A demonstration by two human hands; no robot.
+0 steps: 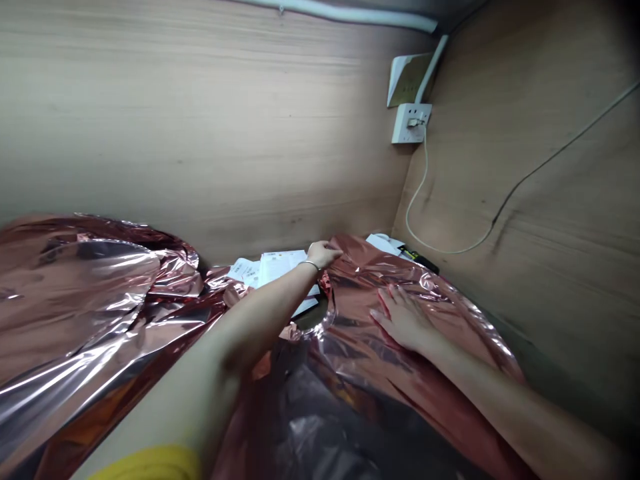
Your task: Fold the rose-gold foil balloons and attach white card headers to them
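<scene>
While the right hand (403,319) lies open and flat on a crinkled sheet of shiny rose-pink metallic film (360,373), the left hand (323,255) curls narrowly at the film's far edge, though whether it grips the film is hard to tell. Just beyond lie white printed papers (277,265), against a pale wood-grain wall (200,133).

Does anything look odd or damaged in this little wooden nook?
Yes. The rose-gold metallic film is heavily rumpled, and it has a curled-edged opening just below the left hand. White papers show beyond it. The opening looks odd because it breaks up an otherwise continuous shiny sheet, possibly a tear.
</scene>
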